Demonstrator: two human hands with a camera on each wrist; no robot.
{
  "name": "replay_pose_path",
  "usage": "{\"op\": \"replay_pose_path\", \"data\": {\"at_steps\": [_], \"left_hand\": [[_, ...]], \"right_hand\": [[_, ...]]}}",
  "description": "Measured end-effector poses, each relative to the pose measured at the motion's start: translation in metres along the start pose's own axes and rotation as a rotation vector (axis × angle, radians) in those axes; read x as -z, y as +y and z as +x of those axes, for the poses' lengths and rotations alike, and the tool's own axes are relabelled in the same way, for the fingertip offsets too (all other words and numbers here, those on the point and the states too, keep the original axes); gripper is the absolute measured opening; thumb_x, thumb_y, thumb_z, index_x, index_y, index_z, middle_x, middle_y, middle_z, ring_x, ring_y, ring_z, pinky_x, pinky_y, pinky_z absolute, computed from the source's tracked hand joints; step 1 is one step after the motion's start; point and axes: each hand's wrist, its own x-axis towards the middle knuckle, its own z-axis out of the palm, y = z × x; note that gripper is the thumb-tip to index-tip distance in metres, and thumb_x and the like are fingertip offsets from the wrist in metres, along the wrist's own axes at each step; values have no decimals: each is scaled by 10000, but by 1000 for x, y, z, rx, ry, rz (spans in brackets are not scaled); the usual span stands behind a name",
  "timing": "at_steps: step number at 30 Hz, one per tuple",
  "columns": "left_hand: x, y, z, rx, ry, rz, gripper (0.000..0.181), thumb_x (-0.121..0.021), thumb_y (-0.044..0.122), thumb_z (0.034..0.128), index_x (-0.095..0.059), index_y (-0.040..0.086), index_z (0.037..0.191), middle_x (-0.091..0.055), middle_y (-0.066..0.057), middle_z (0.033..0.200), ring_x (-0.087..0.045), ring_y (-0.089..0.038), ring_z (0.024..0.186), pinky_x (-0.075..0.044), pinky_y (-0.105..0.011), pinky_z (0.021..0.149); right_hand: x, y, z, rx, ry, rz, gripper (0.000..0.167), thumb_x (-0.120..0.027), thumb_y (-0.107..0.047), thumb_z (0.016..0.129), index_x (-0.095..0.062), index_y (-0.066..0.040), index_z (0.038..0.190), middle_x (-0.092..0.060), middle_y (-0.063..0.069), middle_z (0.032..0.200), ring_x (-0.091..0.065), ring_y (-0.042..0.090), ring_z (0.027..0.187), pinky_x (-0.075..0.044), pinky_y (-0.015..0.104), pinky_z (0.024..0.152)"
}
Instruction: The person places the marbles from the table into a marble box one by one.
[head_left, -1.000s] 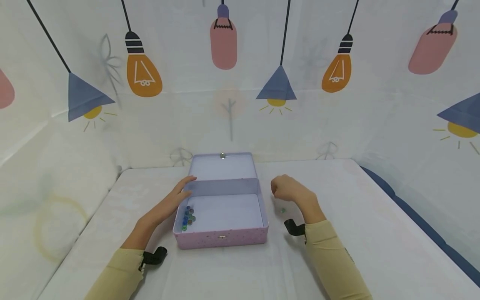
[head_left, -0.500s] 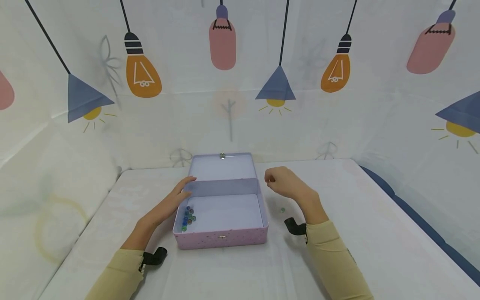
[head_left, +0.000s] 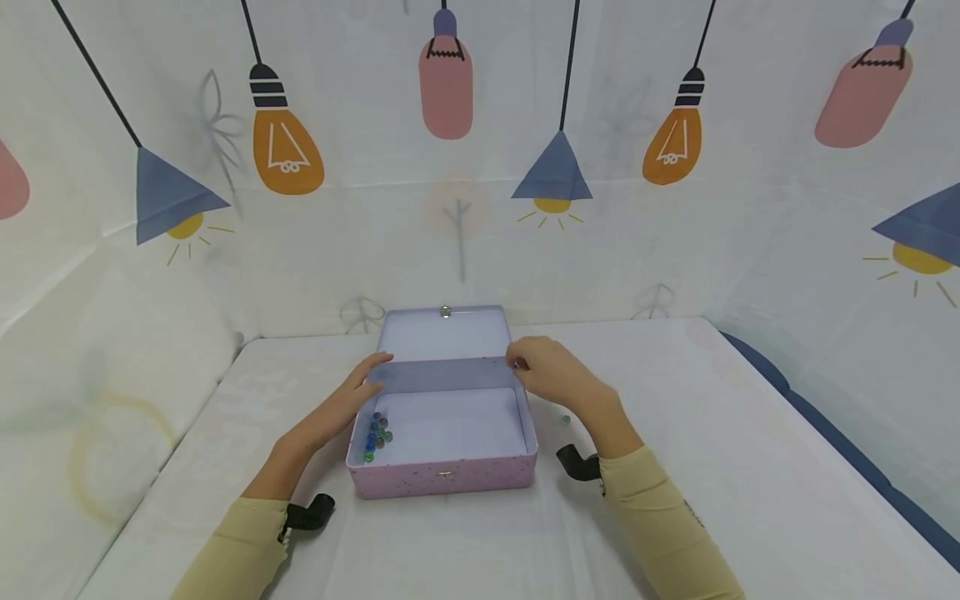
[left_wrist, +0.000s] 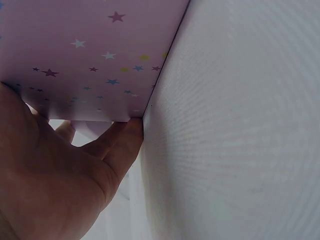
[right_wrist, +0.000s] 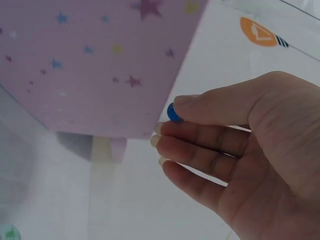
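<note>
A pink tin box [head_left: 480,473] with star prints stands on the table, its lid [head_left: 450,335] swung up at the back. Several small glass marbles [head_left: 372,440] lie in its left part. My left hand [head_left: 341,408] rests on the box's left side, thumb at the rim and fingers fairly straight towards the back corner. Near the back right corner of the box, at rim height, is my right hand [head_left: 562,379]. Between thumb and forefinger it pinches a blue marble [right_wrist: 173,113], which shows clearly in the right wrist view.
One green marble [head_left: 566,420] lies on the white tablecloth [head_left: 450,550] to the right of the box, beside my right wrist. Behind the table hangs a white cloth [head_left: 337,250] printed with lamps. Black cameras [head_left: 577,462] stick out from both wrists.
My right hand has moved up and left from above the table to the box's right rim, with the blue marble in its pinch. My left hand and the box have stayed put.
</note>
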Motion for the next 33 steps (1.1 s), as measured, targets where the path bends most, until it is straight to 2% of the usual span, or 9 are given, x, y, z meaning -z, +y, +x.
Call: {"op": "replay_pose_path", "data": {"at_steps": [11,15,19,25,30,33], "left_hand": [[0,1,0,-4,1,-2,558,-364,286,1070,-165,220,1588,-50,-92,1684,30,-384,1553,-57,-722,1169],[0,1,0,-1,1,1,554,-366,289,1071,-170,234,1586,-43,-95,1684,33,-388,1552,-56,-724,1168],[0,0,0,-2,1,0,556,-367,286,1071,-167,227,1587,-41,-99,1684,37,-390,1552,-51,-723,1168],[-1,-3,2,0,3,0,554,-364,292,1072,-167,232,1586,-36,-98,1685,40,-389,1552,-52,-724,1168],[-1,-6,4,4,2,0,556,-358,299,1071,-163,235,1588,-24,-91,1686,46,-380,1554,-52,-717,1173],[-1,-6,4,7,5,-4,553,-366,312,1069,-173,258,1584,-35,-74,1686,36,-365,1557,-62,-712,1177]], "right_hand": [[-10,-14,0,32,31,-106,137,-627,-44,926,-716,-91,1019,-714,25,980,-649,160,908,-553,343,834],[-13,-16,2,33,35,-96,135,-624,-43,931,-719,-89,1015,-710,23,976,-649,164,920,-555,340,838],[-18,-21,5,56,-1,-76,132,-630,-60,938,-718,-81,1034,-705,14,965,-636,153,910,-549,337,836],[-35,-29,9,109,-67,-97,151,-635,-58,932,-720,-57,1057,-721,20,979,-645,146,897,-553,334,835],[-46,-36,8,184,-93,-126,124,-650,-63,926,-719,-66,1028,-726,20,997,-672,157,935,-562,319,835],[-53,-41,9,198,-132,-146,119,-653,-73,928,-721,-77,1025,-726,15,1004,-671,151,941,-562,305,836]]}}
